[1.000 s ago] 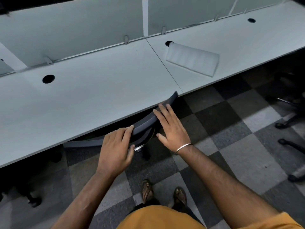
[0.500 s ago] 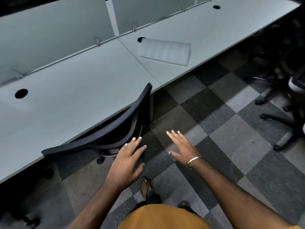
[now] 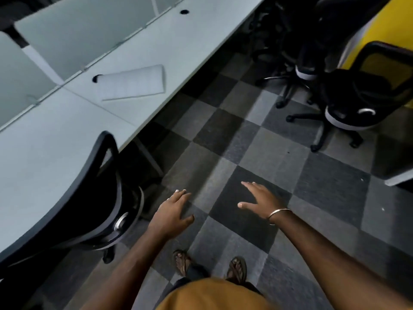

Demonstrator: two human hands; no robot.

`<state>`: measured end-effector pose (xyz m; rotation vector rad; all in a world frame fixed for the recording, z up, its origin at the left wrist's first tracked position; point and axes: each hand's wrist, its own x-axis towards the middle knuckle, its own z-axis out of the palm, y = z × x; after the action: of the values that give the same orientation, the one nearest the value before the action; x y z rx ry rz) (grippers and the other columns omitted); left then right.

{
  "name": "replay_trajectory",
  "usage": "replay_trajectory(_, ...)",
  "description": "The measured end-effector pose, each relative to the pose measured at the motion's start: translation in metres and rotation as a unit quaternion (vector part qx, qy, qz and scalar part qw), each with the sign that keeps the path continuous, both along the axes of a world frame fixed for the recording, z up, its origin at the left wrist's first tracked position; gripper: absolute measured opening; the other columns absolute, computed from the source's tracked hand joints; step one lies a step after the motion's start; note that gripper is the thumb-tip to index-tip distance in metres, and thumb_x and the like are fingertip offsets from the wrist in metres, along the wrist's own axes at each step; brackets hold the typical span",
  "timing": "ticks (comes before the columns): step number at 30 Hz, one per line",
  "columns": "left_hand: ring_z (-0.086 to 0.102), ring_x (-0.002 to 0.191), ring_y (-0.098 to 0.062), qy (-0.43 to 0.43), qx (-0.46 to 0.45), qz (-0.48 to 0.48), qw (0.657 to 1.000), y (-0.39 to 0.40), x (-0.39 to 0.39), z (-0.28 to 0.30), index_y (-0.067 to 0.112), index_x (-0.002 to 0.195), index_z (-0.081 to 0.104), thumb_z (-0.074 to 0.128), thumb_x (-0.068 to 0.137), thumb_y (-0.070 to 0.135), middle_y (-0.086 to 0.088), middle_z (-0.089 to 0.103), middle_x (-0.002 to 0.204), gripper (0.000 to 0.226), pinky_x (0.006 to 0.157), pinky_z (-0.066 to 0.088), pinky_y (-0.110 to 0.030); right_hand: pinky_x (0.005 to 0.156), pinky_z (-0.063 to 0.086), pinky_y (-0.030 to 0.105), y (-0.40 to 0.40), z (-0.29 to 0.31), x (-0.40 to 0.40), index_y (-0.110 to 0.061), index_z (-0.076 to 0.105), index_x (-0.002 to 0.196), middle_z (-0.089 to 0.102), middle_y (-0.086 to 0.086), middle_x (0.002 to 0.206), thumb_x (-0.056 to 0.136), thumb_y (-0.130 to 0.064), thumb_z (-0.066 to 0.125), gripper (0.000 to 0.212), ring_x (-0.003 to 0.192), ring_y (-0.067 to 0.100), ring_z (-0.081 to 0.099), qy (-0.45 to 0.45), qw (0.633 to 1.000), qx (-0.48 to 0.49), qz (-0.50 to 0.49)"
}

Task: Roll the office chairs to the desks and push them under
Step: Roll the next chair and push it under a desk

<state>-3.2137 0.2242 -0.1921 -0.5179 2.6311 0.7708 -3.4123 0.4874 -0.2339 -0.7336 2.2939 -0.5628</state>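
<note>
Single head-worn wide-angle view, looking steeply down and forward; desk (image 3: 55, 135) at left, floor (image 3: 257, 153) close below.

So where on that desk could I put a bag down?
The desk is bare between the tucked-in chair and the white sheet, and again beyond the sheet toward the far cable hole. The floor at upper right is crowded with loose chairs.

Floor (image 3: 257, 153) open ahead; chairs (image 3: 348, 104) crowd far right.
</note>
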Motion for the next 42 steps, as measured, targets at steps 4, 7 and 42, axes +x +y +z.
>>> replay_trajectory(4, 0.015, 0.160, -0.017, 0.010, -0.015, -0.055, 0.998, 0.042, -0.043, 0.004, 0.020, 0.161, 0.034, 0.064, 0.096, 0.045, -0.001, 0.027, 0.170, 0.076, 0.125, 0.017, -0.028, 0.124, 0.020, 0.035, 0.071, -0.001, -0.018, -0.027, 0.032, 0.161, 0.031, 0.002, 0.167, 0.091, -0.054, 0.072, 0.085, 0.157, 0.018, 0.020, 0.000, 0.998, -0.001, -0.055)
replay_trajectory(7, 0.016, 0.159, -0.016, 0.011, -0.025, -0.094, 0.995, 0.065, -0.072, 0.006, 0.023, 0.162, 0.030, 0.064, 0.098, 0.041, -0.001, 0.027, 0.170, 0.075, 0.124, 0.020, -0.028, 0.125, 0.024, 0.038, 0.116, -0.001, -0.031, -0.030, 0.030, 0.162, 0.030, 0.000, 0.168, 0.090, -0.060, 0.068, 0.087, 0.156, 0.018, 0.023, 0.009, 0.995, 0.009, -0.095)
replay_trajectory(42, 0.067, 0.101, -0.006, -0.007, 0.033, -0.230, 0.973, 0.004, -0.544, 0.012, 0.042, 0.133, 0.057, 0.055, 0.091, 0.059, 0.014, 0.067, 0.116, 0.045, 0.092, 0.059, -0.043, 0.108, 0.046, 0.036, 0.068, 0.017, -0.373, -0.033, 0.037, 0.158, 0.053, -0.001, 0.150, 0.096, -0.037, 0.069, 0.070, 0.135, 0.015, 0.053, 0.090, 0.953, -0.046, -0.284)
